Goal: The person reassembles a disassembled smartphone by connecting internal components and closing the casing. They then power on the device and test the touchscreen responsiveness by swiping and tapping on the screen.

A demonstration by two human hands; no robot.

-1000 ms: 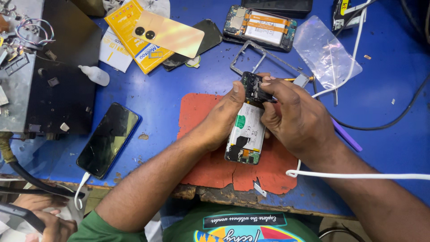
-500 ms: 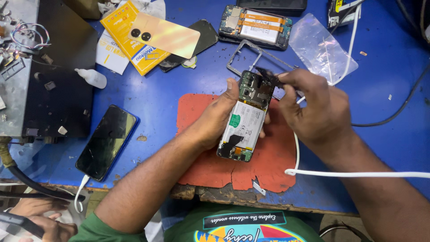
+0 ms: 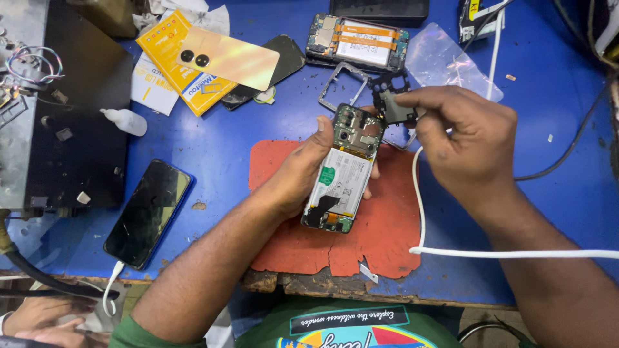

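Note:
My left hand [image 3: 298, 175] grips an opened phone [image 3: 343, 169], its back off so the white battery and green circuit board show, held above a red mat [image 3: 284, 245]. My right hand [image 3: 467, 145] pinches a small black plastic cover piece [image 3: 391, 103] just beside the phone's top end. The cover piece is lifted clear of the board.
A black phone [image 3: 147, 212] with a white cable lies at the left on the blue table [image 3: 213, 129]. At the back lie another opened phone [image 3: 358, 42], a gold back cover [image 3: 227, 59], a yellow box [image 3: 169, 67] and a clear bag [image 3: 451, 61]. A white cable [image 3: 516, 253] crosses my right forearm. Another person's hand [image 3: 39, 319] shows bottom left.
My right hand has pulled the black cover piece off the phone's top and moved it up and to the right. The left hand keeps holding the phone.

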